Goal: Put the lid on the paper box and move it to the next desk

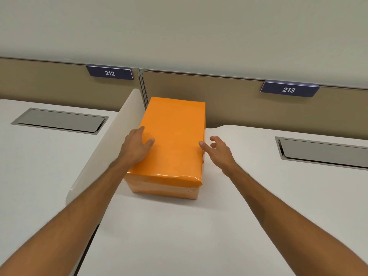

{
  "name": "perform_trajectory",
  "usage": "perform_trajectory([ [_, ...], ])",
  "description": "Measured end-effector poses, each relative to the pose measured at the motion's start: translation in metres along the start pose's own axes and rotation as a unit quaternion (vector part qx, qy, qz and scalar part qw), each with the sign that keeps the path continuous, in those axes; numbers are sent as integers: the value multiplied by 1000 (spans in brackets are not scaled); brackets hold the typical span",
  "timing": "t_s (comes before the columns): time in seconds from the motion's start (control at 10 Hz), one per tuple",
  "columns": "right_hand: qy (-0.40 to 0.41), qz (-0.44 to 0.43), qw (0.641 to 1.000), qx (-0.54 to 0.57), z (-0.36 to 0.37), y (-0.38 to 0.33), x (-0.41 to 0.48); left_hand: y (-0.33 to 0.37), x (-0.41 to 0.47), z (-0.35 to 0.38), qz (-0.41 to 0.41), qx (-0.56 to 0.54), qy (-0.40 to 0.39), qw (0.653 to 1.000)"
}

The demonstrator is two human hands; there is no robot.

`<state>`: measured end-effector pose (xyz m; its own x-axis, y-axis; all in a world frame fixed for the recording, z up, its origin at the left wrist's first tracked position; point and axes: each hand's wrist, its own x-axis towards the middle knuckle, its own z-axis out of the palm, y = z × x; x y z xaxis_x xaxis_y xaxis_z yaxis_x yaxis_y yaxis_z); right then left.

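An orange paper box (165, 186) stands on the right-hand white desk (179, 226), close to the divider, with its orange lid (173, 136) sitting on top. My left hand (135, 146) lies against the lid's left edge, thumb resting on the top. My right hand (217, 150) is at the lid's right edge with fingers spread; the thumb tip touches the corner and the other fingers hover just off the box's side.
A white curved divider (111, 140) separates this desk from the left desk (39, 166). Each desk has a grey cable hatch (59, 120) (322, 152). A tan partition carries labels 212 (110, 73) and 213 (288, 89).
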<state>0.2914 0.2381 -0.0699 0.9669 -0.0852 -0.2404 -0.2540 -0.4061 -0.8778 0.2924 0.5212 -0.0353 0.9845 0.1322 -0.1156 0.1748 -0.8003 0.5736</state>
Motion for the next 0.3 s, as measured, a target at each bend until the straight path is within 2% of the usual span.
perform_trajectory([
  [0.2,40,-92,990,-103,-48,-1,-24,47,-31,17,117,79,32,990],
  [0.3,69,-112,982,-136,-77,-2,-38,74,-43,28,154,94,28,983],
])
